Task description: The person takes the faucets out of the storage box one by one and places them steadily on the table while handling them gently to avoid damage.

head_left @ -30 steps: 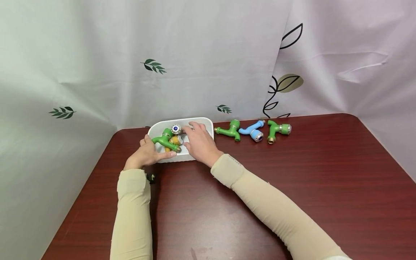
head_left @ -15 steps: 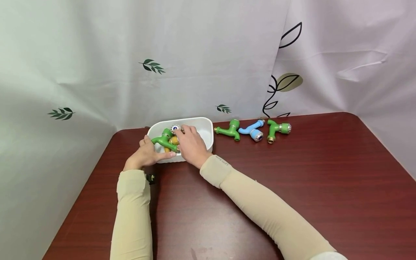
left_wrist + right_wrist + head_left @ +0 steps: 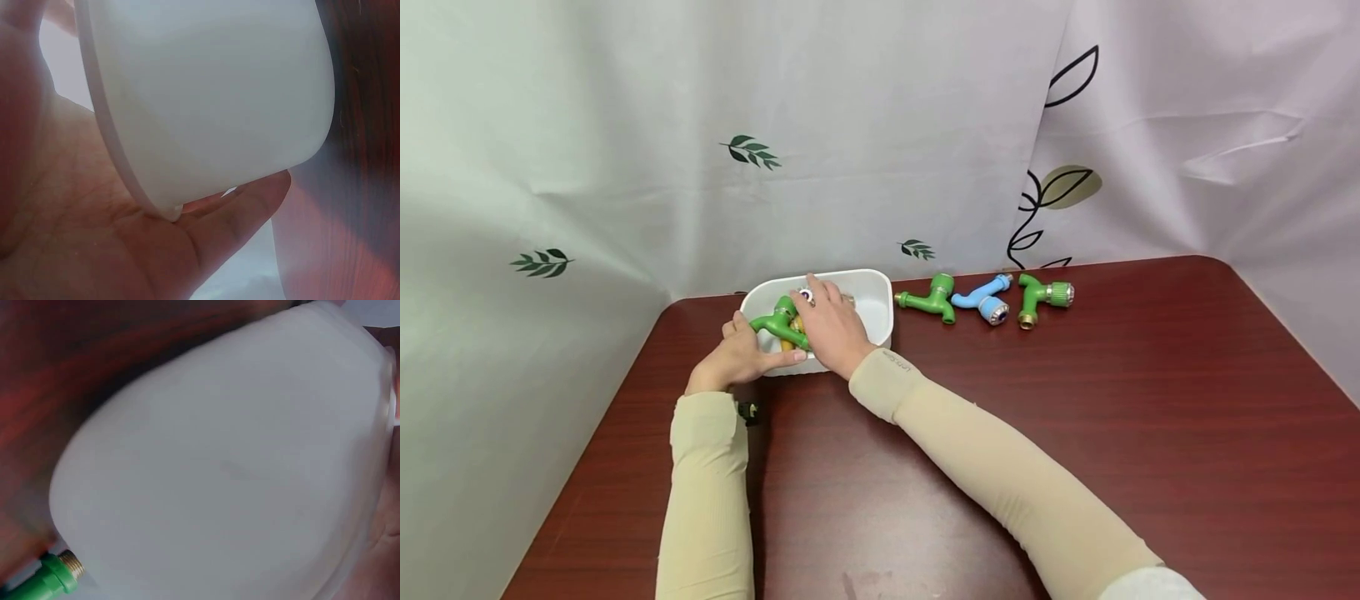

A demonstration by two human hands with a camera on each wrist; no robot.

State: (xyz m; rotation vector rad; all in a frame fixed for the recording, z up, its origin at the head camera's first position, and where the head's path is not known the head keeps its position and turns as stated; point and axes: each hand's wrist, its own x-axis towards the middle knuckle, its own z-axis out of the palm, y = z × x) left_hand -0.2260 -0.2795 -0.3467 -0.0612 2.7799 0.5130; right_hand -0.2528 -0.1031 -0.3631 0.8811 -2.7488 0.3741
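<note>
In the head view a white plastic bin (image 3: pixel 877 317) stands at the back left of the table. My left hand (image 3: pixel 735 357) holds its front left corner, thumb along the front rim; the left wrist view shows the fingers beneath the bin's wall (image 3: pixel 219 94). Inside lie a green tap (image 3: pixel 777 323), a yellow tap (image 3: pixel 786 344) mostly covered, and a tap with a blue-centred silver knob (image 3: pixel 806 295). My right hand (image 3: pixel 833 327) reaches over the front rim onto these taps. Its fingertips are at the silver knob; whether they grip a tap I cannot tell.
Right of the bin, a green tap (image 3: pixel 931 300), a blue tap (image 3: pixel 984 301) and another green tap (image 3: pixel 1042 298) lie in a row along the table's (image 3: pixel 1075 433) back edge. A pale curtain (image 3: pixel 880 142) hangs close behind them.
My right hand has moved left inside the bin, from beside the silver-knobbed tap to over it, covering more of the yellow tap. The left hand keeps its hold on the corner.
</note>
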